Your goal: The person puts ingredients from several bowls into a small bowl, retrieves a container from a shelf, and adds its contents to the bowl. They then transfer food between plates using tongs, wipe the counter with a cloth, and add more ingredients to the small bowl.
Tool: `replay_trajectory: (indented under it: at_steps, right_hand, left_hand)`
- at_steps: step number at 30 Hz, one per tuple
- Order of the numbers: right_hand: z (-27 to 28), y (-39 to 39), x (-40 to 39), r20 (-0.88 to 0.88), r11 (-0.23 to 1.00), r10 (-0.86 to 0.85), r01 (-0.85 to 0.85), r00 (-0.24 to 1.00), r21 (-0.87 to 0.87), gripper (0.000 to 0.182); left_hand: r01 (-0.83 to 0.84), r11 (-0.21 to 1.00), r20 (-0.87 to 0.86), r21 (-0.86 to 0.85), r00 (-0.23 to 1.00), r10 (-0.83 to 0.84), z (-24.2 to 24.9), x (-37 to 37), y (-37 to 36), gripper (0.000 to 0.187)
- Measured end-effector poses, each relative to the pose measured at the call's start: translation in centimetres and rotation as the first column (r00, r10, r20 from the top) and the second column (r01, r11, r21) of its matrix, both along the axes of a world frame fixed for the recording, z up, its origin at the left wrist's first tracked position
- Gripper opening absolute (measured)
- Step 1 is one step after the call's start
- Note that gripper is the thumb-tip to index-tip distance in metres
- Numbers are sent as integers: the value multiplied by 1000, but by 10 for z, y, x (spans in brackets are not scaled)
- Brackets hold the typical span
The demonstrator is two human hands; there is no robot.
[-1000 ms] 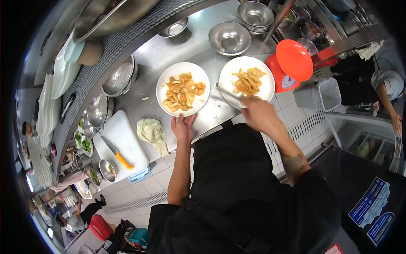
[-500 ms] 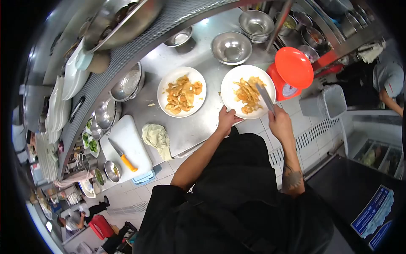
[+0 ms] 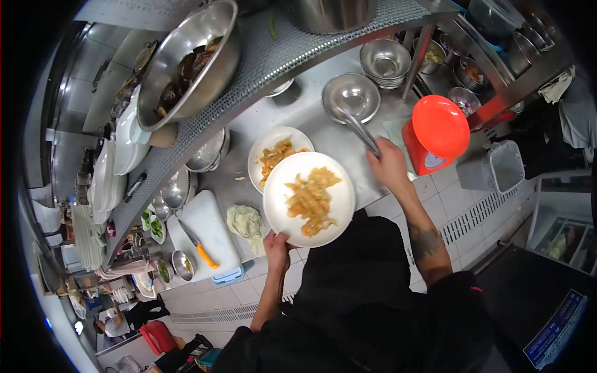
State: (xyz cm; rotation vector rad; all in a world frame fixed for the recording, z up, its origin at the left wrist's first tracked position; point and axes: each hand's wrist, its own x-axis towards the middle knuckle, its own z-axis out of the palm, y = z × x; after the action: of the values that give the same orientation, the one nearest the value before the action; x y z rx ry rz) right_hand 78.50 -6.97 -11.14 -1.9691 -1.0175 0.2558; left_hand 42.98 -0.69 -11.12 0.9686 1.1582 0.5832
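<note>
My left hand (image 3: 278, 246) grips the lower left rim of a white plate (image 3: 273, 199) with brown, saucy food pieces (image 3: 311, 202). The plate is lifted and partly covers a second white plate (image 3: 256, 150) of similar food on the steel counter. My right hand (image 3: 390, 163) is closed round the handle of metal tongs (image 3: 359, 132), whose far end reaches over an empty steel bowl (image 3: 352, 98). A red scale (image 3: 440, 127) stands to the right of that hand.
A white cutting board (image 3: 211, 233) bears an orange-handled knife (image 3: 202, 248). Beside it lies a crumpled cloth (image 3: 246, 225). A perforated shelf (image 3: 261, 68) overhangs the counter, holding a large steel bowl (image 3: 217, 68). A grey bin (image 3: 491, 168) stands at the right.
The plate in my left hand has moved left, off its spot near the scale, and now overlaps the other plate. My right hand has drawn the tongs off the food, toward the steel bowl.
</note>
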Motion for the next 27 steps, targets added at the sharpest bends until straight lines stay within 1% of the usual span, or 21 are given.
replay_trajectory:
  at_steps: [1,2,3,4,5,6,7,8,9,10,11,12,13,15,17,18,20,22,23,24,27]
  right_hand:
    - [1,36,0,-51,996,50,-46,997,82,19]
    - [2,74,2,-44,997,81,-81,996,7,23]
    - [-2,117,6,-25,991,135,-135,991,-15,27]
    - [-3,161,7,-23,990,122,-123,992,-71,27]
    - [-5,204,7,-23,986,112,-114,993,-125,28]
    - [-11,244,8,25,975,124,-117,992,-188,32]
    - [-12,269,9,-8,960,166,-163,986,-227,34]
    - [-15,294,6,-42,939,216,-219,976,-266,36]
    - [-61,332,4,-8,947,228,-223,974,-230,38]
    - [-80,344,1,-52,958,226,-232,973,-168,38]
    - [-120,366,0,-96,966,229,-238,969,-105,37]
    - [-167,395,-5,36,992,129,-129,991,-8,31]
    - [-160,388,-6,-5,997,78,-78,997,-27,28]
    - [-122,357,-4,-43,998,20,-22,999,-54,26]
    - [-83,332,4,-132,988,55,-74,990,-139,25]
    - [-74,325,9,-125,988,44,-61,991,-139,25]
    - [-68,314,12,-67,992,27,-35,997,-122,24]
    - [-64,319,14,-99,994,2,-13,995,-109,26]
    - [-57,327,7,-175,992,-126,124,977,-20,30]
    - [-55,335,9,-192,986,-163,167,968,7,30]
    - [-60,359,13,-201,986,-160,166,966,10,31]
  left_hand:
    - [-45,998,17,36,999,45,6,-11,5,33]
    - [-85,994,41,75,996,82,11,-18,11,34]
    - [-132,985,46,109,991,128,12,-28,16,34]
    - [-197,970,58,139,980,191,27,-22,15,32]
    - [-252,955,45,155,968,248,15,-36,18,31]
    - [-278,945,25,170,960,278,7,-49,20,28]
    - [-293,936,7,196,955,298,-1,-60,20,24]
    - [-371,908,44,197,928,370,19,-40,13,20]
    - [-403,897,36,184,914,403,22,-37,13,19]
    - [-439,883,26,169,897,441,25,-39,15,18]
    - [-454,872,32,185,889,456,28,-43,23,18]
    - [-448,878,23,169,892,451,28,-46,28,17]
    - [-441,886,16,142,896,444,26,-47,30,17]
    - [-430,895,11,123,902,432,29,-46,53,13]
    - [-366,924,-7,113,930,369,41,-31,85,12]
    - [-328,938,-11,108,943,331,43,-22,104,12]
    - [-290,946,48,145,957,286,36,-9,139,13]
    - [-267,951,19,155,963,268,36,3,158,12]
    - [-276,951,40,140,961,273,37,12,165,11]
    - [-279,951,61,130,960,273,38,23,175,12]
    - [-320,936,105,148,946,306,22,21,181,15]
